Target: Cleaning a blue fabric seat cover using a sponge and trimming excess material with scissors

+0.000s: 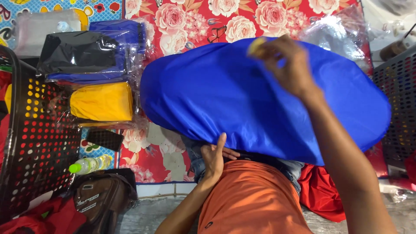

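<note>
The left hand (215,157) grips the blue cloth's (242,95) near edge against the lap — anchoring it — while the right hand (284,65) pinches its far edge, spreading it.

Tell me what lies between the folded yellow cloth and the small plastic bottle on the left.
In the head view, a flat black phone-like object lies on the floral mat between the folded yellow cloth and the small plastic bottle.

One head-worn camera looks steeply down, close over the lap (a single view) and floral mat (182,26).
</note>
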